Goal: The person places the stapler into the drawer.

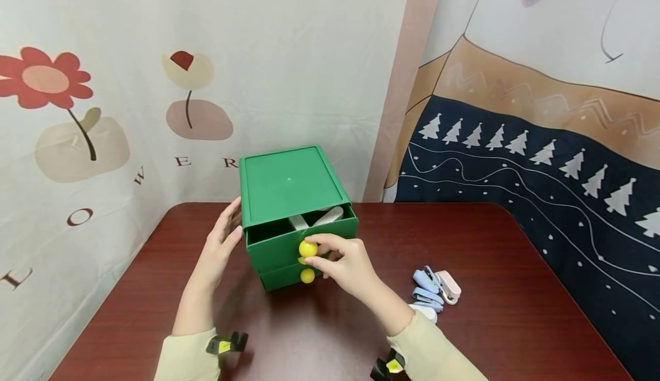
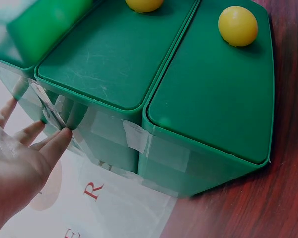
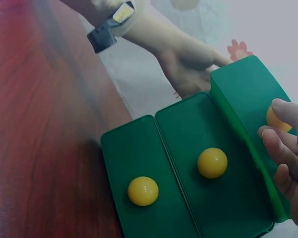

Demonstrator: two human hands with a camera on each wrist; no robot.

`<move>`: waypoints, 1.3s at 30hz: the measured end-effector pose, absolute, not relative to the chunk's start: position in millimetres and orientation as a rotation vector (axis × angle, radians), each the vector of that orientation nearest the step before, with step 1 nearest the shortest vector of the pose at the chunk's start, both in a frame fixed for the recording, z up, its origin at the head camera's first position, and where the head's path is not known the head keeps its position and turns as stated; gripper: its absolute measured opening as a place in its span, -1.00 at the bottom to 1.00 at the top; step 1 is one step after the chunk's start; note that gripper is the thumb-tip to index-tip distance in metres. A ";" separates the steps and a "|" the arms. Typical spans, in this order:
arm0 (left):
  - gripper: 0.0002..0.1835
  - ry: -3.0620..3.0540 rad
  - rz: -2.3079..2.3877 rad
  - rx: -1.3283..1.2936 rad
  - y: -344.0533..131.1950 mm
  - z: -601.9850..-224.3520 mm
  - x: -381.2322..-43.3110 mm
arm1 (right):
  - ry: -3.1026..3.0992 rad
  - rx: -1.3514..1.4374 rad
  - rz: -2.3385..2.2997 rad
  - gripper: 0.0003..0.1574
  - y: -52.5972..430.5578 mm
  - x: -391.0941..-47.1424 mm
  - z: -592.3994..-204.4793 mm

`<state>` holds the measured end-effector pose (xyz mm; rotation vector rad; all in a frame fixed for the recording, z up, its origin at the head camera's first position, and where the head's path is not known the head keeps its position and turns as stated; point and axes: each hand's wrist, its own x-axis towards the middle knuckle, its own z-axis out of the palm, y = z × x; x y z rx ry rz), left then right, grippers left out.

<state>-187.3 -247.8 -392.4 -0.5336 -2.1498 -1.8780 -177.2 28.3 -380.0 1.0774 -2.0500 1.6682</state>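
A green drawer box with three stacked drawers stands on the table, each drawer front bearing a round yellow knob. Its top drawer is pulled partway out, and pale objects of unclear kind show inside. My right hand pinches the top drawer's yellow knob between thumb and fingers. Against the box's left side, my left hand rests with fairly straight fingers; in the left wrist view the fingertips touch the taped side wall. The two lower drawers look closed in the right wrist view.
Several small staplers, light blue and whitish, lie in a cluster on the dark red wooden table to the right. A printed curtain hangs behind the table's back edge.
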 end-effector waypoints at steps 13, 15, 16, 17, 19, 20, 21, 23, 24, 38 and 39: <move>-0.43 -2.150 -1.889 -0.528 -246.9 -390.9 -186.3 | -2.209 0.908 1.707 -0.62 17.9 -201.4 -380.9; -0.43 -2.154 -1.889 -0.529 -246.9 -390.6 -186.2 | -2.231 0.884 1.712 -0.61 16.5 -202.6 -380.7; -0.43 -2.155 -1.888 -0.530 -246.9 -390.3 -186.2 | -2.238 0.874 1.716 -0.61 15.9 -202.8 -380.6; -0.43 -2.156 -1.888 -0.530 -247.0 -390.2 -186.3 | -2.242 0.869 1.720 -0.61 15.6 -202.7 -380.4; -0.43 -2.158 -1.887 -0.527 -247.3 -390.6 -186.5 | -2.247 0.863 1.723 -0.61 15.0 -201.4 -378.8; -0.43 -2.159 -1.885 -0.527 -247.4 -390.7 -186.6 | -2.244 0.864 1.726 -0.61 15.0 -200.0 -377.2; -0.43 -2.160 -1.884 -0.524 -247.5 -390.7 -186.5 | -2.236 0.870 1.731 -0.61 15.3 -197.9 -374.8; -0.43 -2.160 -1.884 -0.522 -247.7 -391.1 -186.6 | -2.201 0.896 1.747 -0.60 16.3 -193.2 -370.6; -0.43 -2.159 -1.884 -0.522 -247.7 -391.2 -186.6 | -2.176 0.910 1.759 -0.60 17.1 -191.2 -369.4; -0.43 -2.162 -1.887 -0.520 -247.8 -392.1 -187.9 | -2.212 0.926 1.755 -0.68 32.0 -184.9 -408.0; -0.42 -2.161 -1.887 -0.520 -247.8 -391.9 -187.8 | -2.227 0.929 1.760 -0.68 31.6 -185.7 -409.6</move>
